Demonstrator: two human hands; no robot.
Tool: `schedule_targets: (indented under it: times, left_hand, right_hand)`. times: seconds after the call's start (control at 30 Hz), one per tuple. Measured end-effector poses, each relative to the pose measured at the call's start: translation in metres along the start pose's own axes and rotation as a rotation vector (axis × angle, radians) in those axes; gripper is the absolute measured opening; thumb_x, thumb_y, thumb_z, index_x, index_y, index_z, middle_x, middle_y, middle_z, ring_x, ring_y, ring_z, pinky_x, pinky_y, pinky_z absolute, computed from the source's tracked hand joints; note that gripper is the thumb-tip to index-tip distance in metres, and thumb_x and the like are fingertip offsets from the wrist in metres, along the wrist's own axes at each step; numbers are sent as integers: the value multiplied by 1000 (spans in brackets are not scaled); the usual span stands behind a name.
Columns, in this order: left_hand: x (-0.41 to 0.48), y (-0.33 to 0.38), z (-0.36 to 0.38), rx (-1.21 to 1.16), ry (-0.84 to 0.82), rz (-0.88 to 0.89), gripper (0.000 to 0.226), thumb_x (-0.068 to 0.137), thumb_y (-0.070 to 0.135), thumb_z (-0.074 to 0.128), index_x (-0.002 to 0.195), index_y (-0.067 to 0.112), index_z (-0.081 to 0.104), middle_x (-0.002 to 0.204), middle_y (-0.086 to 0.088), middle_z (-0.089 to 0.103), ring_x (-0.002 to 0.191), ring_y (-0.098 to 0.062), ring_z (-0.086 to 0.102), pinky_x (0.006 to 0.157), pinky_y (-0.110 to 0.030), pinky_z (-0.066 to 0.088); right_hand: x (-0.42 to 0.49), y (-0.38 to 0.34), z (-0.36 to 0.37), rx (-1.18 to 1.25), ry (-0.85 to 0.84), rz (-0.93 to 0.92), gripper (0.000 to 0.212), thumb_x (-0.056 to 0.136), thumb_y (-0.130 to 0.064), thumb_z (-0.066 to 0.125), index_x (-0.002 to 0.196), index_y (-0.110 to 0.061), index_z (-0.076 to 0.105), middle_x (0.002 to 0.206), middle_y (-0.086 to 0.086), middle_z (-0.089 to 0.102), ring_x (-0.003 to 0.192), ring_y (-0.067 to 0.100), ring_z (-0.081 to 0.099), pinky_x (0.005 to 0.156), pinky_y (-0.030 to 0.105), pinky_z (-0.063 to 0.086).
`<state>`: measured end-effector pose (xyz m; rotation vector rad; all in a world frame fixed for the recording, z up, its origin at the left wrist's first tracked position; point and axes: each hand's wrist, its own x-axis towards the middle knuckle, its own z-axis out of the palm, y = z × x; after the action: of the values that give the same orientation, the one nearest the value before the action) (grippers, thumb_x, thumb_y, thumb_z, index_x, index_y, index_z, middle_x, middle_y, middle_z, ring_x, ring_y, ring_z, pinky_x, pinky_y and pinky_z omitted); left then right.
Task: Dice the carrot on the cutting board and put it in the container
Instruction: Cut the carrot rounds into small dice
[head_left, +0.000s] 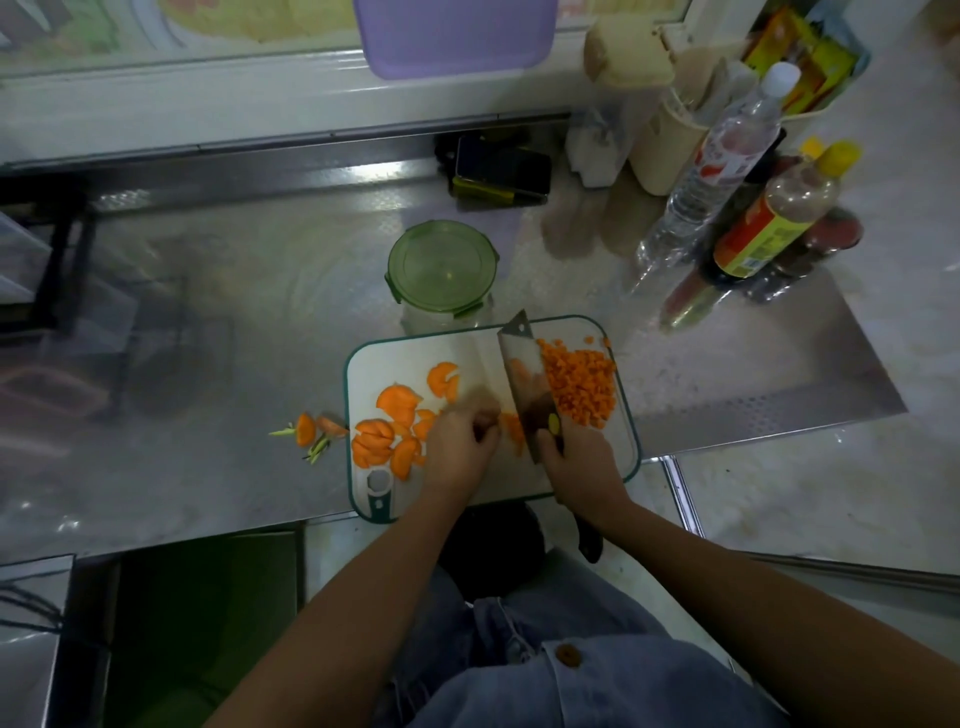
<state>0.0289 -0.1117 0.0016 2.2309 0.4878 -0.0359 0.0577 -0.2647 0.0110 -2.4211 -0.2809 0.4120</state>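
A white cutting board (467, 348) with a green rim lies on the steel counter. Carrot slices (397, 402) are spread over its left half, and a pile of diced carrot (579, 387) covers its right side. My right hand (582, 457) grips the handle of a cleaver (522, 374), whose blade stands on the board beside the dice. My left hand (460, 441) is curled over carrot strips (514, 428) just left of the blade. A clear container with a green lid (441, 265) stands shut right behind the board.
Carrot tops and trimmings (311, 431) lie on the counter left of the board. Bottles (769, 218) and a cream holder (670, 150) crowd the back right. A dark phone-like object (501, 166) lies at the back wall. A purple lid (454, 34) leans at the top.
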Motion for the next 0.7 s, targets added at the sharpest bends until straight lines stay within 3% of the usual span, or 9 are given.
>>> schedule_targets:
  times: [0.1, 0.23, 0.43, 0.6, 0.7]
  left_hand:
    - [-2, -11, -9, 3, 95, 11, 13, 82, 10, 64, 94, 14, 67, 89, -3, 68, 81, -18, 63, 67, -25, 43]
    - [-1, -16, -12, 86, 89, 33, 11, 81, 8, 64, 91, 12, 67, 89, -6, 66, 81, -21, 61, 66, -25, 39]
    - [-1, -14, -12, 103, 71, 46, 13, 80, 5, 63, 91, 9, 68, 91, -9, 67, 84, -23, 60, 67, -21, 34]
    - [5, -13, -13, 81, 71, -20, 22, 82, 10, 60, 104, 9, 63, 94, -9, 65, 85, -24, 61, 66, -23, 36]
    - [7, -14, -15, 76, 76, -38, 25, 83, 10, 60, 108, 7, 61, 95, -10, 67, 87, -24, 62, 68, -22, 35]
  right_hand:
    - [-1, -7, 8, 44, -44, -13, 19, 96, -21, 48, 83, -8, 52, 65, 13, 54, 56, 30, 56, 54, 48, 49]
    - [-2, -9, 17, 2, -111, -34, 18, 96, -19, 49, 84, -7, 54, 62, 3, 46, 60, 27, 52, 55, 36, 39]
    - [11, 15, -5, 6, -12, 105, 21, 95, -20, 52, 79, -6, 50, 70, 15, 55, 67, 30, 55, 62, 38, 41]
    - [22, 14, -16, 55, -43, 76, 21, 95, -28, 50, 88, -9, 54, 69, 11, 59, 60, 28, 60, 57, 48, 53]
    - [13, 0, -9, 59, -95, -31, 20, 94, -21, 54, 75, -18, 49, 63, 6, 51, 61, 27, 56, 57, 45, 49]
